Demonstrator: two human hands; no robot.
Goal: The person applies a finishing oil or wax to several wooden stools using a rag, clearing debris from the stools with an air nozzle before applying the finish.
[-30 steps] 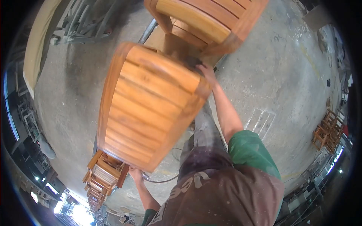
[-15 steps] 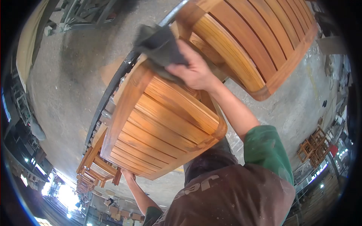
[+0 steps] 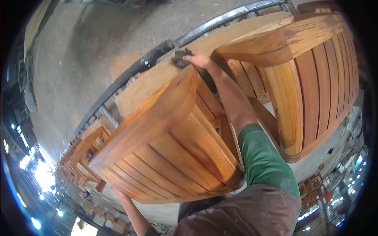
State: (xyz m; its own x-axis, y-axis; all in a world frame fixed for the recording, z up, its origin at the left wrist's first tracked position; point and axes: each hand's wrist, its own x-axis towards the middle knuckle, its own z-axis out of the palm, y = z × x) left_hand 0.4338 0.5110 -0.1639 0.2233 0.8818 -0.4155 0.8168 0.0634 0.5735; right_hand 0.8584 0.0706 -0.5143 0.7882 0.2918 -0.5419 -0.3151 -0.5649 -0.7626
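A slatted wooden chair (image 3: 173,157) stands right in front of me, its back of brown slats towards my body. My right hand (image 3: 199,60) is closed on a dark cloth (image 3: 180,58), past the chair's far upper corner. The right forearm reaches between this chair and a second slatted wooden chair (image 3: 315,86) on the right. My left hand (image 3: 117,192) is at the lower left edge of the nearer chair and touches it. Its fingers are hidden behind the wood.
Beneath the chairs runs a brown board (image 3: 145,88), bordered by a dark metal rail (image 3: 126,80). More wooden furniture (image 3: 84,157) stands in a row at the left. Stacked wooden frames (image 3: 311,188) sit on the floor at the lower right. Concrete floor (image 3: 94,51) lies beyond the rail.
My right hand has moved with the cloth from above the chair's top edge to its far corner. The view has shifted, showing more of the board and the second chair's side.
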